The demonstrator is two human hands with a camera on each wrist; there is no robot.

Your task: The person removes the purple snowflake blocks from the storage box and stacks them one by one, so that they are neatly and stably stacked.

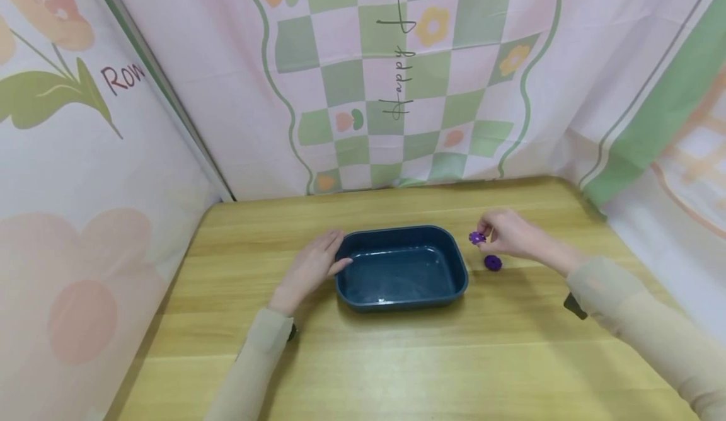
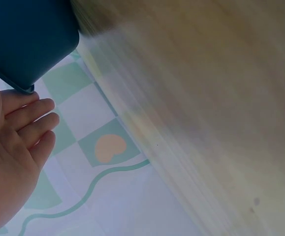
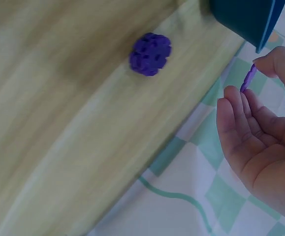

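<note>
A dark blue rectangular basin point(image 1: 399, 276) stands on the table. My left hand point(image 1: 312, 268) rests at its left end, thumb over the rim and the other fingers extended along the outer side. In the left wrist view these fingers point(image 2: 31, 120) lie relaxed by the rim. To the right of the basin, my right hand point(image 1: 509, 235) pinches a thin purple notched plastic disc point(image 1: 477, 238) between thumb and fingertips. The right wrist view shows this disc point(image 3: 248, 78) edge-on. Below that hand, another purple notched piece point(image 1: 493, 263) lies on the wood; it looks thicker point(image 3: 150, 54) from the right wrist.
The wooden table point(image 1: 386, 364) ends at the back against a patterned curtain point(image 1: 363, 80) with green checks and flowers. Printed cloth point(image 1: 79, 175) hangs along the left side, and more cloth point(image 1: 669, 156) hangs at the right. Dark wrist straps show under both sleeves.
</note>
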